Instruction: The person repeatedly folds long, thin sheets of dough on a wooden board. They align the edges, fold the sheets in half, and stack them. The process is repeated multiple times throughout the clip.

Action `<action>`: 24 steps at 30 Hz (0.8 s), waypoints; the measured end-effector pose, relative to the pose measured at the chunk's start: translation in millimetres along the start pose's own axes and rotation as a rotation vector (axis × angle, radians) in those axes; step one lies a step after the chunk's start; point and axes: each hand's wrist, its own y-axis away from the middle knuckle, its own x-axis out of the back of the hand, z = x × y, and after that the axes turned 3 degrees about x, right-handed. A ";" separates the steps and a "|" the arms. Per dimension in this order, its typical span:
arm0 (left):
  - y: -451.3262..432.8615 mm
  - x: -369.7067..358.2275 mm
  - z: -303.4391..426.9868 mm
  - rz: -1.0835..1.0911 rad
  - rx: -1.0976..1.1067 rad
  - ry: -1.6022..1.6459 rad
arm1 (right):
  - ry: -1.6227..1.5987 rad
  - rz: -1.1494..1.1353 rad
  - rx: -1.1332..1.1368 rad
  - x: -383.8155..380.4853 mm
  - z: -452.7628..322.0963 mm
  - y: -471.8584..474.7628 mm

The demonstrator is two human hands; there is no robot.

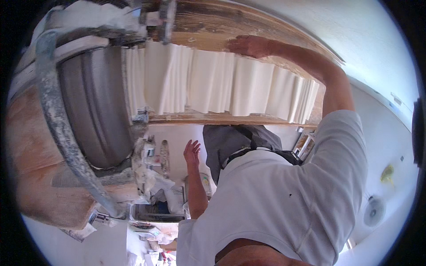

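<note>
A row of cream-white, wavy folded sheets (213,81), which look like dough, lies along a wooden board (206,20) in front of me. My right hand (249,46) reaches over to the far edge of the row. Its fingers stretch flat towards the left, against the board or the sheet edge; their undersides are hidden and they are slightly blurred. Away from the board, my left hand (192,153) is held up at my left side with its fingers loosely apart and nothing in it. The row's left end meets a machine with a smooth steel drum (96,109).
A curved, worn metal bar (60,126) arches in front of the drum. Brown cloth or sacking (30,133) covers the machine's left side. A pale wall (382,109) borders the right. Behind my left arm stand a dark crate (156,211) and assorted clutter. A fan (375,211) is at right.
</note>
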 end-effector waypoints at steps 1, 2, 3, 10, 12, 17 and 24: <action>3.1 -7.1 1.0 -0.010 -0.016 0.001 | -0.012 0.054 -0.090 1.0 -6.2 15.2; 6.1 -14.8 1.3 -0.020 -0.031 0.001 | -0.031 0.106 -0.177 1.7 -12.7 31.5; 4.1 -25.0 -8.1 -0.037 -0.062 0.026 | -0.025 0.158 -0.244 9.7 -15.0 43.1; 41.4 -97.0 -19.8 -0.053 -0.389 -0.221 | -0.783 0.177 -1.013 3.2 -62.6 207.9; 51.1 -121.8 -40.5 -0.055 -0.500 -0.274 | -0.953 0.158 -1.009 -16.0 -74.1 251.1; 88.7 -234.7 -124.9 -0.112 -0.633 -0.360 | -1.157 0.081 -1.041 -31.6 -108.0 294.2; 143.6 -400.7 -263.5 -0.036 -0.948 -0.505 | 0.018 0.185 -0.784 -46.5 -155.8 292.1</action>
